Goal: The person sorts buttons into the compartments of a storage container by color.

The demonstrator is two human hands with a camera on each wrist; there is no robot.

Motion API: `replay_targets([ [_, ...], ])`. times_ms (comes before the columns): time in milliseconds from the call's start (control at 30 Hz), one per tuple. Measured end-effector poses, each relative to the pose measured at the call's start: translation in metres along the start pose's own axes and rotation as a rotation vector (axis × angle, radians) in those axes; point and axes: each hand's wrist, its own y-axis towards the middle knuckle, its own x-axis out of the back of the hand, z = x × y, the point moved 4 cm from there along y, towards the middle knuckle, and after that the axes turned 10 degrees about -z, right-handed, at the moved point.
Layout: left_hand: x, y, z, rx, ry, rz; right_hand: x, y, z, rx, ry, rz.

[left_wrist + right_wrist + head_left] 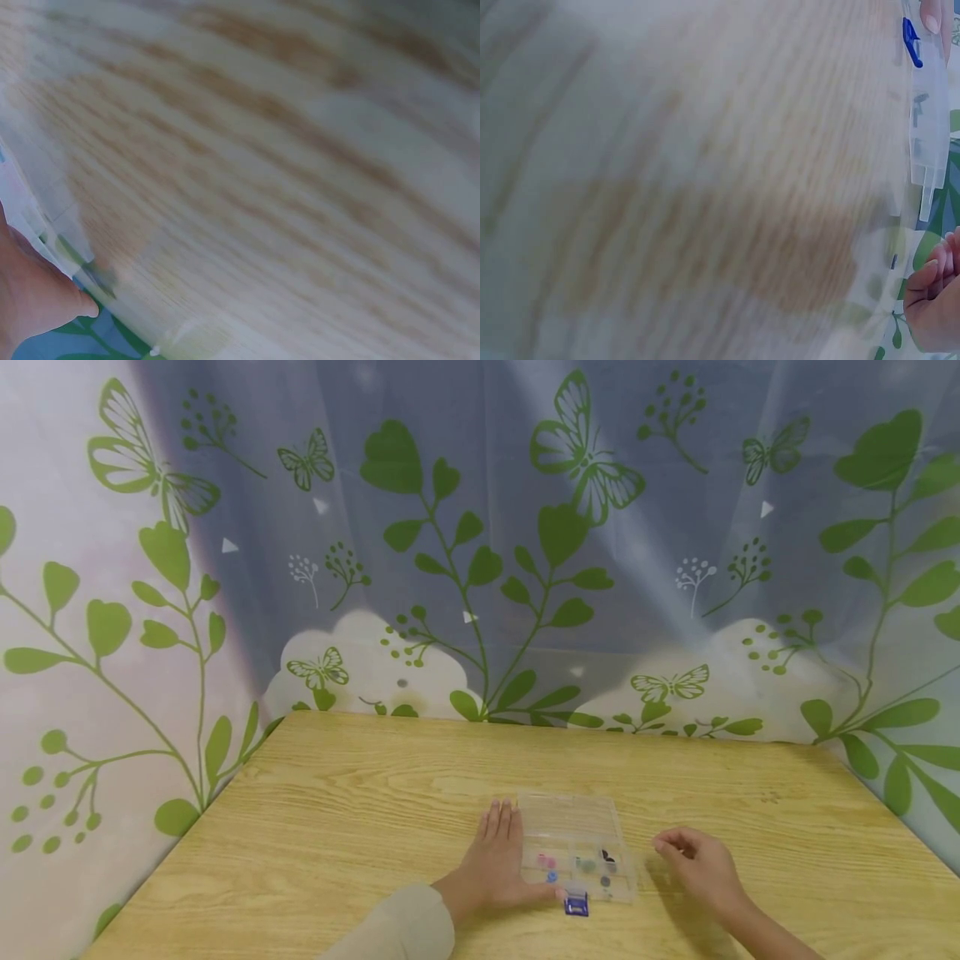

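A clear plastic compartment box [567,868] lies on the table with its lid [567,816] folded back. Small button-like pieces sit inside: pink ones [546,861], a blue one [552,877], green ones [588,865] and dark ones [608,858]. At the front edge is a dark blue clasp [576,904], also seen in the right wrist view. My left hand [491,862] rests flat along the box's left side, its thumb reaching along the front edge to the clasp. My right hand [701,867] hovers right of the box, fingers loosely curled, nothing visible in them.
The wooden table [360,793] reaches back to a curtain [480,527] printed with leaves and butterflies. A small dark piece [894,261] shows near the right fingers in the right wrist view. The left wrist view is mostly blurred tabletop [247,180].
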Motion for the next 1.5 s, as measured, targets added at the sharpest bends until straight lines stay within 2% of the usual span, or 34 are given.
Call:
replay_targets([
  [233,0.001,0.0,-0.001,0.013,0.002,0.011,0.002,0.003,-0.005,0.008,0.014,-0.007],
  [567,0.0,0.0,0.0,-0.001,0.006,0.008,0.003,0.008,-0.011,0.035,0.048,-0.018],
  [1067,0.0,0.0,-0.001,-0.004,0.0,0.007,0.002,0.018,-0.022,0.118,-0.032,-0.026],
  [1267,-0.001,0.001,0.001,-0.001,0.008,0.011,-0.001,0.02,-0.024,0.089,-0.026,0.005],
  [1500,-0.001,0.001,0.0,0.001,0.018,0.011,-0.004,0.021,-0.024,0.102,-0.019,0.039],
])
